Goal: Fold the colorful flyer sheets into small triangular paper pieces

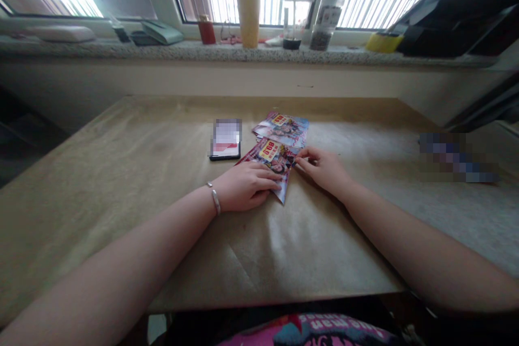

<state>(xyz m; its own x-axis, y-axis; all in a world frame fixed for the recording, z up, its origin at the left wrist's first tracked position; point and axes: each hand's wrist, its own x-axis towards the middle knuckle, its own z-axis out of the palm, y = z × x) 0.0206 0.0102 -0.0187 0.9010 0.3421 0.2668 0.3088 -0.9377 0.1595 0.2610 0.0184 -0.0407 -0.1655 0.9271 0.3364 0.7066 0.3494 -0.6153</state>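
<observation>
A colourful printed leaflet [268, 150] with a yellow price label lies on the table, turned at an angle, one corner pointing towards me. My left hand [245, 186] rests on its lower left part with the fingers stretched out, covering some of the print. At the leaflet's right edge, my right hand [322, 168] pinches the paper between thumb and fingers. Just beyond it, several similar leaflets [290, 132] lie in a loose pile that the near one partly overlaps.
A phone [225, 140] with a blurred screen lies left of the leaflets. Far right on the table [121, 173] is a blurred flat item [458, 158]. The windowsill [162, 54] behind holds a tall yellowish cylinder [248, 5], a red bottle [207, 31] and a clear container [324, 24].
</observation>
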